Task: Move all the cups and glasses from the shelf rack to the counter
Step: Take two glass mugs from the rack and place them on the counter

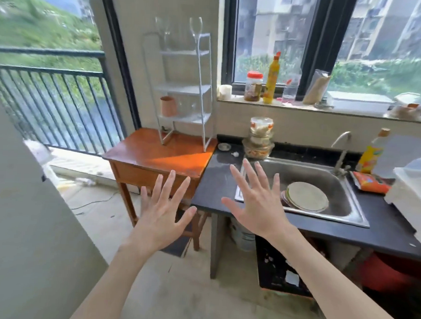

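While nothing yet moved: left hand (162, 216) and right hand (255, 207) empty, fingers spread apart; pink cup (168, 106) and glasses (195, 28) on shelf rack (203, 86), eleven o'clock; desk (218, 183) awaiting everything.

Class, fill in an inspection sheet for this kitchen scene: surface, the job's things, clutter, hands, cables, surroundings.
Surface: dark counter, bare patch left of the sink.
Job's things: white shelf rack on a wooden table; pink cup and clear glasses on the lowest shelf, wine glasses on top.
Clutter: plates in the sink, stacked bowls, bottles and a jar on the sill.
Hands: left hand and right hand open, fingers spread, holding nothing.
Cables: thin cable on the floor.
Surroundings: balcony railing, windows.
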Motion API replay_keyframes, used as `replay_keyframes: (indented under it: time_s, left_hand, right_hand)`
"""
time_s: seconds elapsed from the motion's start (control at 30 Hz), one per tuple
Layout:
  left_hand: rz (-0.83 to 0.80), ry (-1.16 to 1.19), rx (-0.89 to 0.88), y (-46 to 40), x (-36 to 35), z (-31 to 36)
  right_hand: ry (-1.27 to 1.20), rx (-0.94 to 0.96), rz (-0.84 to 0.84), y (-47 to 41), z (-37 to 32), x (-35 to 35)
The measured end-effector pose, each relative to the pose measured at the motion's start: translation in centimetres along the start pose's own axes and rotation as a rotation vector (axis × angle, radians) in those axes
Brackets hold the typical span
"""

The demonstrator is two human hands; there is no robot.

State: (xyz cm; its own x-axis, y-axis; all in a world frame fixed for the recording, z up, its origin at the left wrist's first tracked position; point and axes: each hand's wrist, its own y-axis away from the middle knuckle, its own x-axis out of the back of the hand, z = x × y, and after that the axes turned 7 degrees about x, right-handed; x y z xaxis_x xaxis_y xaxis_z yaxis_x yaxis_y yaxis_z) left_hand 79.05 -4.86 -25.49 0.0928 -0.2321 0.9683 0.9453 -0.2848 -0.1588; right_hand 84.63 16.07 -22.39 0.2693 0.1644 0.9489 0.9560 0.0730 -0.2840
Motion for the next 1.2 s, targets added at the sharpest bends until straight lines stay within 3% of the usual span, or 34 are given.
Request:
replay_keyframes:
  time_s: [0.27, 0.63, 1.07, 1.2]
  left_hand:
    - [0.05, 0.015, 0.131, -13.1, -1.0, -8.8]
    - [-0.009, 0.069, 0.159, -29.8, -1.7, -14.7]
    - [-0.177, 0.5, -0.094, -52.0, -8.9, -18.8]
    - [-0.201, 0.674, -0.085, -57.8, -9.7, -19.0]
  right_hand:
    - [-0.038, 0.076, -0.004, -16.7, 0.1, -5.5]
    - [-0.141, 0.086, -0.007, -35.1, 1.9, -10.8]
    - [-0.312, -0.181, -0.048, -52.1, 5.4, -20.1]
    - [-0.445, -0.333, -0.088, -56.0, 6.3, -21.7]
